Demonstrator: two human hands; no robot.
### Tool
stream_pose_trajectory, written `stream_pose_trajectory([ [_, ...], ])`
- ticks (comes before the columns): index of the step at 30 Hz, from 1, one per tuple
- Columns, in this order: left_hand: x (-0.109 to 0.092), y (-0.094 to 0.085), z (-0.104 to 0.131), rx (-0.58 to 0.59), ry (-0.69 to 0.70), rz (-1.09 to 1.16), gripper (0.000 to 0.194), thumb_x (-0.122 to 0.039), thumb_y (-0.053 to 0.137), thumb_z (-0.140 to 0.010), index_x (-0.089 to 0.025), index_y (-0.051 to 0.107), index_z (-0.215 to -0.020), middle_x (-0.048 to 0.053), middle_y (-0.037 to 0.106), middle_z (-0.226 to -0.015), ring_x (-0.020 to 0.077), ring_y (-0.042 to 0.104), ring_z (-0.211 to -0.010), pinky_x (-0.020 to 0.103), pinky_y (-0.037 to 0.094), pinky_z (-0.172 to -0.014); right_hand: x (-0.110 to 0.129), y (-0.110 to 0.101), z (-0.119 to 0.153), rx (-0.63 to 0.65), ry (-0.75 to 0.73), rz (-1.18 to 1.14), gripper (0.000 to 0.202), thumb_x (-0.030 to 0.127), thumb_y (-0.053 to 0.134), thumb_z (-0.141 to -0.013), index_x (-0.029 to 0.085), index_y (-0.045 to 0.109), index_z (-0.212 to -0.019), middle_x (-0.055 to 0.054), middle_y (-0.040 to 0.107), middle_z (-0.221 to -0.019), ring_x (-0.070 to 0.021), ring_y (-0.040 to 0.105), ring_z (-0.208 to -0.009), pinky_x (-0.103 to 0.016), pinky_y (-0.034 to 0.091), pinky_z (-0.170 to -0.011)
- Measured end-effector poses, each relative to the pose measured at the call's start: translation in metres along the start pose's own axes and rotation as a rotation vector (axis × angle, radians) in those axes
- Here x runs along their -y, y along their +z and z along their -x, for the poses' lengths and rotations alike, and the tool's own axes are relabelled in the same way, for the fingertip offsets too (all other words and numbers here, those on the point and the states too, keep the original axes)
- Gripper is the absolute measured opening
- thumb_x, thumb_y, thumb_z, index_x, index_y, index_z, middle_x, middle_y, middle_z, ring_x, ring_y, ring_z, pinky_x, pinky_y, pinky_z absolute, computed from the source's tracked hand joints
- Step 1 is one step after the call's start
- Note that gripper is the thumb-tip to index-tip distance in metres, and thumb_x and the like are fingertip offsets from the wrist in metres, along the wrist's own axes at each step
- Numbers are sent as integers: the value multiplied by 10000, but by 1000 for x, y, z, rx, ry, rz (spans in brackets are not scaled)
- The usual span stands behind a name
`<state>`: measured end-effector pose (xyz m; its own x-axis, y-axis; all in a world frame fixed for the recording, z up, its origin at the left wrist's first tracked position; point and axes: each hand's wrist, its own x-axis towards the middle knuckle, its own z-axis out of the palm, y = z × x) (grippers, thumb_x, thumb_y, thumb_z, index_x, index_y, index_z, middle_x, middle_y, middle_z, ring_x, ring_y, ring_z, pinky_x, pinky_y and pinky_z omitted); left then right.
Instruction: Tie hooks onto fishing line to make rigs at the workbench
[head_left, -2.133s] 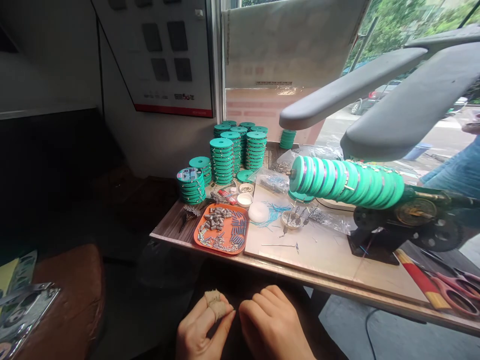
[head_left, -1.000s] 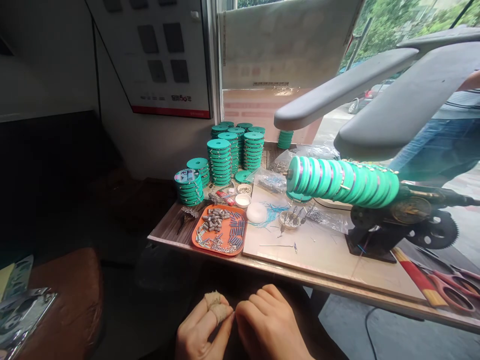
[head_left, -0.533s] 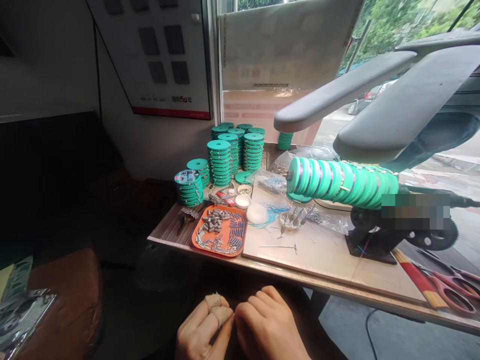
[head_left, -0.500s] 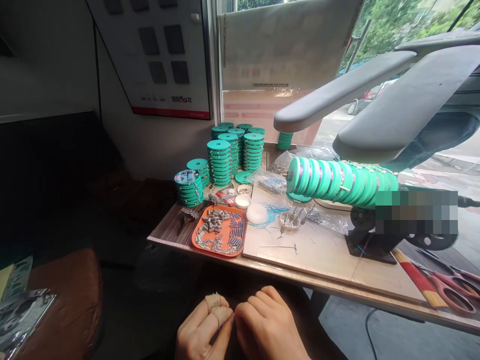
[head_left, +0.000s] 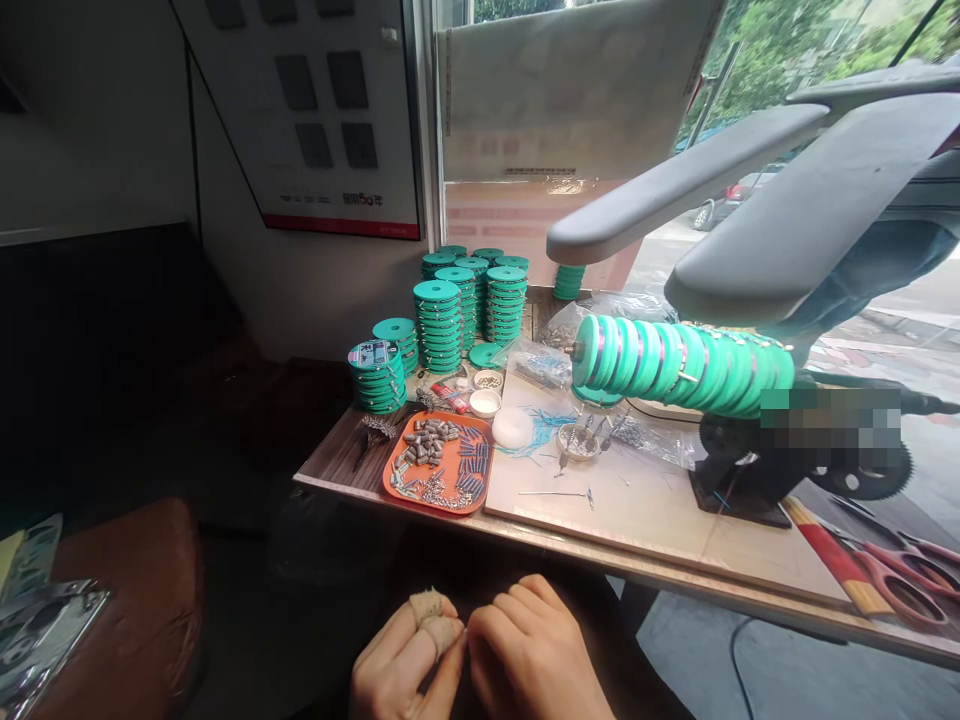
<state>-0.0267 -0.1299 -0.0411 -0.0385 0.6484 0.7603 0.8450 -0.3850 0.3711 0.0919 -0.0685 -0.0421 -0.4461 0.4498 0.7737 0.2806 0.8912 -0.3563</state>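
Observation:
My left hand (head_left: 411, 655) is low in the centre, in front of the table edge, with tan wraps (head_left: 439, 632) round two fingers. Its thumb and fingertips are pinched together. Close at its right, my right hand (head_left: 532, 645) is curled with bent fingers. What either hand grips, if anything, is too small or hidden to make out. Beyond them on the table lies an orange tray (head_left: 390, 480) with grey cylinders, dark thin pieces and small metal parts. A thin rod (head_left: 553, 493) rests on the pale board (head_left: 637, 520) to the right.
Green spools (head_left: 437, 325) stand stacked at the back. A row of green discs (head_left: 675, 365) sits on a geared stand (head_left: 742, 490). Scissors (head_left: 900, 580) lie at the right, a brown seat (head_left: 135, 600) at the left. Grey armrest-like parts (head_left: 690, 190) hang above the table.
Both hands stay almost in place, still close together. At the upper right, a person's blue-clothed part behind the grey parts has shifted slightly.

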Motion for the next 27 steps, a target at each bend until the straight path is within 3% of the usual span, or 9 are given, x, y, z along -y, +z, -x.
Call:
stream_pose_trajectory([
  [7,6,-2,7,53,25,-8,145,-20,525,-750,-151,572,-790,20,616,-728,97,619,-670,143,515,-655,0,2,2,0,18,-16,250,43,292,-745,65,412,-527,-21,328,-507,-35,232,-577,-144,114,-650],
  [27,3,0,-2,13,22,23,151,-24,497,-755,-151,577,-748,12,621,-681,94,617,-624,135,512,-610,0,3,3,-14,44,0,337,113,289,-828,52,421,-524,-29,331,-516,-26,245,-579,-147,115,-641],
])
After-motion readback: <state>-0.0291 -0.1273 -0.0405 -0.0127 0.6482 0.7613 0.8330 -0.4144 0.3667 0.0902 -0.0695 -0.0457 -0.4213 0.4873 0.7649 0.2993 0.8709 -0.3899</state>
